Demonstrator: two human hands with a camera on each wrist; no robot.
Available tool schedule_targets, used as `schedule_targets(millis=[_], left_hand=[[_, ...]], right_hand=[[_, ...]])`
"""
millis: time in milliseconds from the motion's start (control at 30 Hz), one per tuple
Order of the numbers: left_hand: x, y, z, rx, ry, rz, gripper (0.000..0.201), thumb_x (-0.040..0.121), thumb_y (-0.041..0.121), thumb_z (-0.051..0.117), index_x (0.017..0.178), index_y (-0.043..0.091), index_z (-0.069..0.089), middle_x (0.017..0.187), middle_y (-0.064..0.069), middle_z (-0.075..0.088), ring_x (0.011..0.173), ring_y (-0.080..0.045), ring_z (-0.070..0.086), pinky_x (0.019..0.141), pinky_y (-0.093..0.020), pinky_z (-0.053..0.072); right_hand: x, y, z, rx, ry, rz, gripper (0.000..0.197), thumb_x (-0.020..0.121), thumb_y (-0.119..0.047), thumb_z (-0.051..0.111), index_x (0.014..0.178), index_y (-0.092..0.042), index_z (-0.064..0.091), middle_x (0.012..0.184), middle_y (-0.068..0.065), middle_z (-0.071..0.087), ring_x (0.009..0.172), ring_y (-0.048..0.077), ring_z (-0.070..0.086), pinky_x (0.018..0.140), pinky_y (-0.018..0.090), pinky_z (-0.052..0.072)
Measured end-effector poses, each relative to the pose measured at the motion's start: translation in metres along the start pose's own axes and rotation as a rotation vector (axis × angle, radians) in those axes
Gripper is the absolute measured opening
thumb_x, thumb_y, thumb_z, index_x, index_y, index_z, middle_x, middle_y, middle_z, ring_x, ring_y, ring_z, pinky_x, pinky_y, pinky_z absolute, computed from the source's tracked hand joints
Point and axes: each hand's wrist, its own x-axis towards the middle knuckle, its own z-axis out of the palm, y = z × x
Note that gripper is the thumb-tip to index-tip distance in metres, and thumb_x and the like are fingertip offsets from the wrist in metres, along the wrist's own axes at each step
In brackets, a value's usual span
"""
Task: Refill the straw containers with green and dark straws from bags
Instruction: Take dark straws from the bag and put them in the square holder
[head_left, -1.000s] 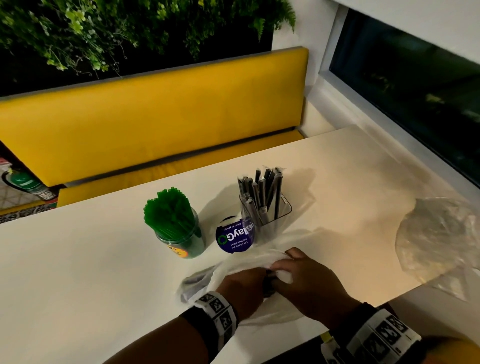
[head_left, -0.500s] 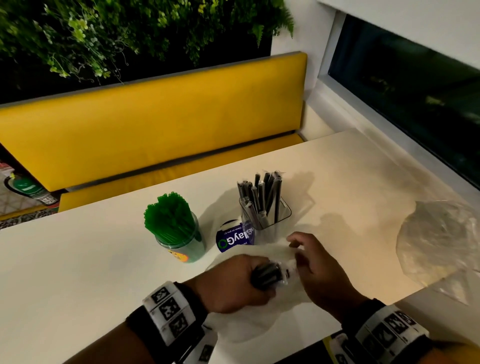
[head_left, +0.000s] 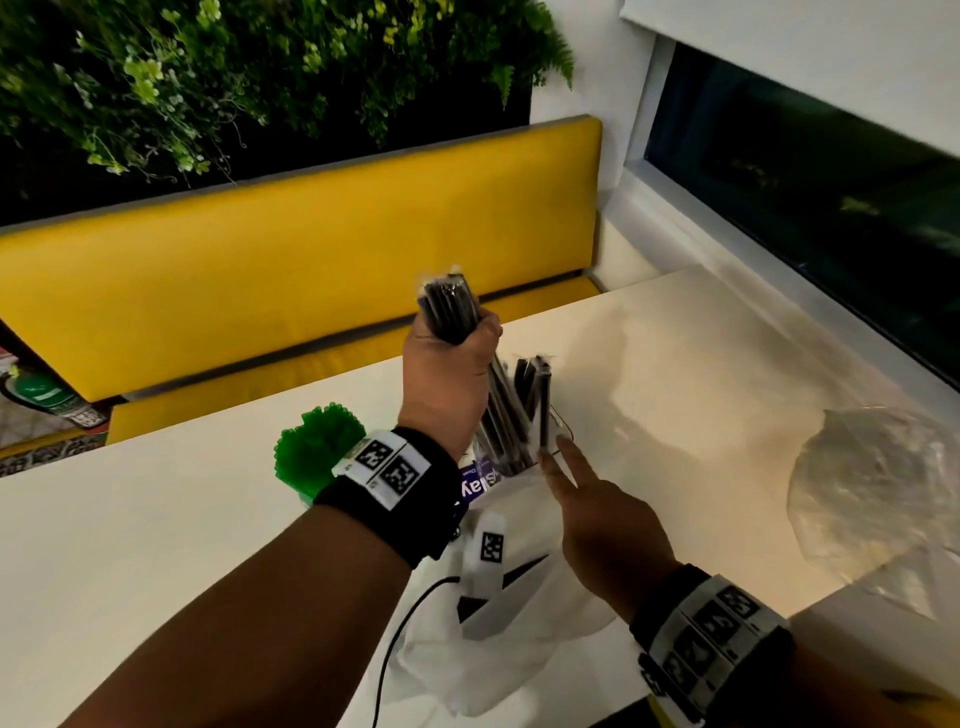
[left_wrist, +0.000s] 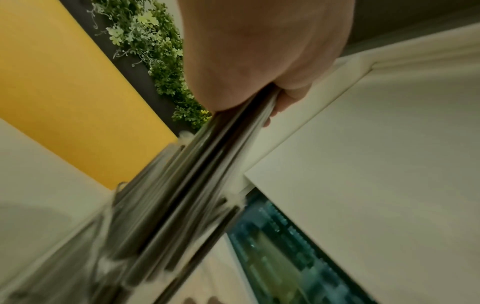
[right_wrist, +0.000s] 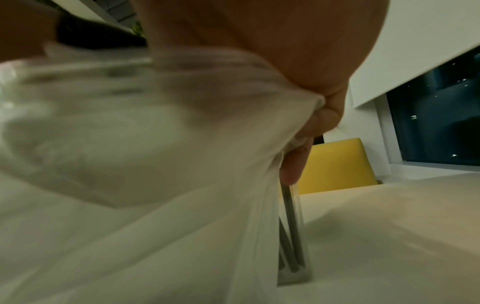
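My left hand (head_left: 457, 338) grips a bundle of dark straws (head_left: 448, 304) upright above the clear square container (head_left: 560, 427). The bundle's lower ends reach down among the dark straws (head_left: 535, 384) standing in it. The left wrist view shows the blurred bundle (left_wrist: 182, 195) running out of my left hand (left_wrist: 259, 61). My right hand (head_left: 571, 483) points two straight fingers at the container's side. In the right wrist view it pinches the white bag (right_wrist: 130, 144) while a fingertip (right_wrist: 294, 168) touches the container (right_wrist: 293, 236). Green straws (head_left: 317, 452) stand in a jar left of my left wrist.
The white bag (head_left: 493, 639) lies crumpled on the cream table (head_left: 156, 545) under my hands. A crumpled clear plastic bag (head_left: 872, 499) sits at the table's right edge. A purple-labelled round item (head_left: 480, 486) stands between the two containers. A yellow bench (head_left: 311, 249) runs behind.
My left hand pulled the dark straw bundle out of the white bag, lifted it and brought it upright over the clear container. My right hand moved forward to the container's side.
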Motion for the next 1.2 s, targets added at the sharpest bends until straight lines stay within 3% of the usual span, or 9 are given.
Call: schedule_targets(millis=[167, 300, 433, 567, 633, 733, 833, 900, 1200], left_hand=[[0.009, -0.032, 0.003, 0.192, -0.013, -0.011, 0.016, 0.085, 0.019, 0.075, 0.098, 0.016, 0.066, 0.081, 0.007, 0.066, 0.067, -0.003, 0.061, 0.065, -0.025, 0.052], [0.002, -0.064, -0.016, 0.798, -0.340, -0.029, 0.076, 0.058, 0.057, 0.081, 0.125, 0.030, 0.056, 0.134, 0.000, 0.051, 0.124, -0.022, 0.051, 0.104, -0.048, 0.046], [0.004, -0.038, -0.034, 0.628, -0.414, -0.086, 0.120, 0.066, 0.043, 0.088, 0.153, 0.044, 0.006, 0.161, 0.008, 0.011, 0.145, -0.015, 0.022, 0.114, -0.043, 0.033], [-0.004, -0.015, -0.007, 1.004, -0.335, 0.539, 0.087, 0.084, 0.058, 0.061, 0.155, 0.033, 0.018, 0.163, -0.001, 0.014, 0.151, -0.023, 0.012, 0.119, -0.048, 0.018], [-0.011, -0.030, 0.014, 1.417, -0.507, 0.700, 0.074, 0.091, 0.065, 0.038, 0.155, 0.031, 0.021, 0.165, -0.002, 0.014, 0.152, -0.027, 0.007, 0.120, -0.058, 0.006], [-0.009, -0.058, 0.017, 1.674, -0.827, 0.587, 0.059, 0.098, 0.053, 0.036, 0.149, 0.025, 0.033, 0.162, -0.002, 0.023, 0.151, -0.028, 0.015, 0.117, -0.058, 0.018], [-0.006, -0.055, 0.011, 1.493, -0.664, 0.674, 0.051, 0.091, 0.048, 0.049, 0.137, 0.025, 0.048, 0.156, -0.004, 0.034, 0.144, -0.028, 0.031, 0.110, -0.056, 0.032], [-0.008, -0.052, 0.016, 1.464, -0.569, 0.707, 0.057, 0.087, 0.057, 0.050, 0.137, 0.030, 0.046, 0.157, -0.003, 0.034, 0.144, -0.029, 0.029, 0.110, -0.059, 0.026], [0.008, -0.054, -0.005, 1.506, -0.651, 0.606, 0.052, 0.096, 0.034, 0.046, 0.147, 0.029, 0.037, 0.147, 0.003, 0.047, 0.127, -0.028, 0.051, 0.104, -0.053, 0.037]], right_hand=[[-0.003, 0.000, -0.004, 0.037, -0.016, -0.011, 0.079, 0.072, 0.002, 0.047, 0.148, -0.019, 0.040, 0.156, 0.010, 0.035, 0.052, 0.017, 0.051, 0.040, 0.025, 0.030], [-0.003, -0.002, -0.006, 0.095, -0.058, 0.027, 0.079, 0.082, -0.001, 0.042, 0.154, -0.023, 0.021, 0.164, 0.006, 0.013, 0.072, 0.019, 0.059, 0.052, 0.026, 0.039], [-0.002, -0.005, -0.009, 0.121, -0.070, 0.043, 0.077, 0.085, -0.003, 0.042, 0.155, -0.024, 0.017, 0.165, 0.006, 0.009, 0.078, 0.018, 0.060, 0.056, 0.025, 0.043], [-0.002, -0.011, -0.011, 0.108, -0.118, 0.070, 0.080, 0.086, -0.004, 0.040, 0.155, -0.026, 0.009, 0.165, 0.004, 0.003, 0.083, 0.019, 0.059, 0.061, 0.028, 0.048], [-0.003, -0.015, -0.015, 0.116, -0.129, 0.087, 0.077, 0.086, -0.005, 0.041, 0.154, -0.028, 0.012, 0.164, 0.002, 0.004, 0.087, 0.020, 0.059, 0.066, 0.031, 0.052], [-0.004, -0.016, -0.017, 0.129, -0.140, 0.103, 0.072, 0.089, -0.008, 0.043, 0.152, -0.031, 0.015, 0.162, 0.001, 0.006, 0.088, 0.019, 0.059, 0.068, 0.029, 0.053], [-0.005, -0.016, -0.017, 0.127, -0.140, 0.103, 0.075, 0.089, -0.010, 0.044, 0.153, -0.031, 0.011, 0.163, -0.001, -0.001, 0.088, 0.017, 0.059, 0.066, 0.026, 0.049], [-0.005, -0.017, -0.015, 0.140, -0.139, 0.109, 0.075, 0.090, -0.010, 0.044, 0.154, -0.030, 0.011, 0.163, -0.001, -0.004, 0.091, 0.018, 0.059, 0.068, 0.027, 0.050], [-0.007, -0.015, -0.010, 0.189, -0.136, 0.109, 0.081, 0.088, -0.010, 0.047, 0.154, -0.032, 0.004, 0.164, -0.005, -0.004, 0.086, 0.015, 0.060, 0.066, 0.027, 0.054]])
